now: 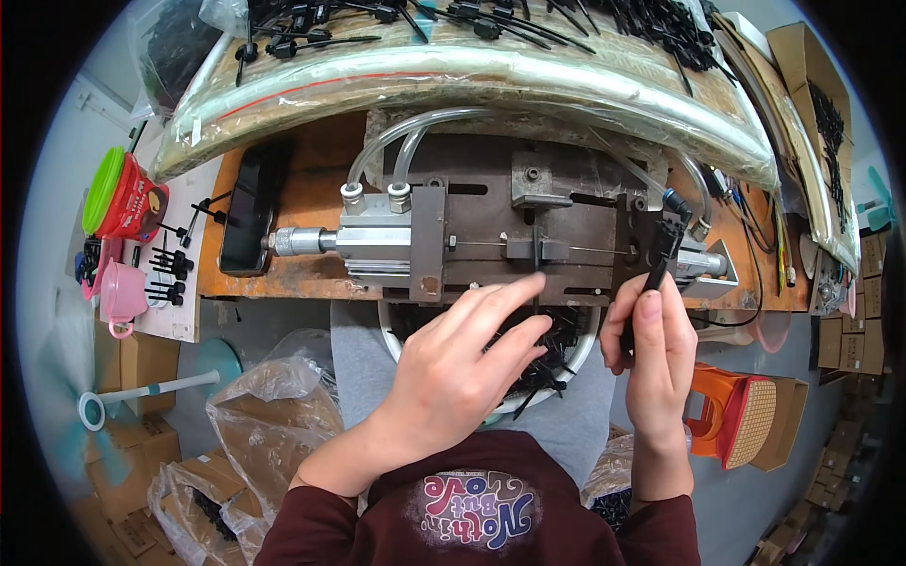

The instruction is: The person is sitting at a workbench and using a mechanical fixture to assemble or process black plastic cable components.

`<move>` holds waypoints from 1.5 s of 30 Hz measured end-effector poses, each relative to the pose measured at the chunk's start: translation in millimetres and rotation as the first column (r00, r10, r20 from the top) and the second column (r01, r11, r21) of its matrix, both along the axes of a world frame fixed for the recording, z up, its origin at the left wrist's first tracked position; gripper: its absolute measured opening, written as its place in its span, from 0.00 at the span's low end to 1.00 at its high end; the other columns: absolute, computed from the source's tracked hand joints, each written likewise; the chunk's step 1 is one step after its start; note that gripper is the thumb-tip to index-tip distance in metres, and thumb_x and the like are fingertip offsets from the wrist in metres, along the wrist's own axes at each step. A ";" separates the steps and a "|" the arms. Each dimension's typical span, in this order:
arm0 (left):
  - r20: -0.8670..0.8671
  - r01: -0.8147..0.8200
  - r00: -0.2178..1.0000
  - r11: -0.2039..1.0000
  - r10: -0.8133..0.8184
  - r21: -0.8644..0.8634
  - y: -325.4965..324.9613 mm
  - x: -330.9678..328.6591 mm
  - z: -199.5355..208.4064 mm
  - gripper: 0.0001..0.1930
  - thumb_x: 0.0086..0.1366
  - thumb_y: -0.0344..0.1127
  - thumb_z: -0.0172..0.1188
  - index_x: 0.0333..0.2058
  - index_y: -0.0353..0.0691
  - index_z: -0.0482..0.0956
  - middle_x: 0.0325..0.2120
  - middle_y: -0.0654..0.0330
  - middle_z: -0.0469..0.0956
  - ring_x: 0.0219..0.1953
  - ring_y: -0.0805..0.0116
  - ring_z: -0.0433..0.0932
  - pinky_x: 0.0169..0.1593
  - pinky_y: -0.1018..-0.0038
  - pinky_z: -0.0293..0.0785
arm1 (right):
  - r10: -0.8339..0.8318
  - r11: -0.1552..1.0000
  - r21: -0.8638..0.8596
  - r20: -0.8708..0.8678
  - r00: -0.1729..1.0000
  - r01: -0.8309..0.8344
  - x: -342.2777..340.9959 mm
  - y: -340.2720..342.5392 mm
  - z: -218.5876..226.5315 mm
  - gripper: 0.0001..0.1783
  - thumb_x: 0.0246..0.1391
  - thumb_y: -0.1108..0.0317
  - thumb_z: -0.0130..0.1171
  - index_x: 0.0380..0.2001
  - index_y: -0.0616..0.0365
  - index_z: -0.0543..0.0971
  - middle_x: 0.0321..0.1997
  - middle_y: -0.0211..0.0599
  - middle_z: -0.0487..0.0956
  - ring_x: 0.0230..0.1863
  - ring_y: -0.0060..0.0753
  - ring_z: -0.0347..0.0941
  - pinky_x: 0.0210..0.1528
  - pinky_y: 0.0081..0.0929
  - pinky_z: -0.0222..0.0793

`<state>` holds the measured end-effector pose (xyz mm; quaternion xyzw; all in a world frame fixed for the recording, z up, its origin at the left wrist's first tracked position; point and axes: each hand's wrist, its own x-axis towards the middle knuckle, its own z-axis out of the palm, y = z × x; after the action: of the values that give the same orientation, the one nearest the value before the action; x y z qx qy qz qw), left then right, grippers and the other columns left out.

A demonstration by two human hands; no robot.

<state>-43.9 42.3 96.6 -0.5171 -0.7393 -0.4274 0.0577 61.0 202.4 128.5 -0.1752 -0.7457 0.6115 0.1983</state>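
Observation:
My left hand [462, 363] reaches over a white bowl [578, 351] of black plastic parts in my lap. Its index finger stretches to a thin black strip [537, 253] standing in the metal jig [528, 241] on the workbench. My right hand [651, 349] holds a black plastic part [661, 255] upright between thumb and fingers, its top end at the right side of the jig. A silver pneumatic cylinder [373, 241] with clear hoses is fixed on the left of the jig.
A rusty orange bench top [302, 198] carries a black phone [250, 208]. Behind lies a plastic-wrapped board [472, 75] covered with black parts. Red and pink cups [127, 203] stand at left, an orange stool [731, 415] at right, bags and cartons below left.

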 end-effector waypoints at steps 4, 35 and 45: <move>-0.148 -0.039 0.989 0.996 0.027 -0.077 8.7 -2.3 -6.0 0.13 0.51 0.29 0.69 0.36 0.35 0.81 0.53 0.52 0.78 0.35 0.61 0.81 0.39 0.69 0.78 | 0.017 1.000 -0.018 0.001 1.000 -0.017 8.0 2.3 6.8 0.15 0.71 0.62 0.43 0.34 0.60 0.72 0.20 0.25 0.70 0.21 0.11 0.59 0.23 0.14 0.53; 0.299 0.047 0.952 0.995 -0.071 0.088 -11.6 3.7 18.7 0.15 0.43 0.25 0.76 0.33 0.36 0.86 0.35 0.55 0.82 0.32 0.69 0.81 0.33 0.76 0.79 | 0.120 0.990 0.045 0.179 0.976 -0.130 33.4 24.4 6.3 0.08 0.61 0.72 0.53 0.33 0.67 0.78 0.23 0.33 0.74 0.23 0.21 0.68 0.27 0.20 0.63; -0.153 -0.084 0.986 0.987 0.063 -0.140 12.7 4.3 -1.2 0.13 0.49 0.30 0.70 0.35 0.37 0.81 0.50 0.52 0.80 0.29 0.65 0.81 0.34 0.73 0.76 | 0.218 0.936 0.276 0.030 0.976 -0.217 28.3 17.5 5.9 0.13 0.56 0.68 0.59 0.26 0.69 0.80 0.27 0.37 0.69 0.28 0.28 0.64 0.31 0.22 0.59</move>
<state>-39.6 55.0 95.5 -0.5226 -0.7808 -0.3304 0.0901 89.3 219.9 134.4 -0.0617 -0.8388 0.5190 0.1526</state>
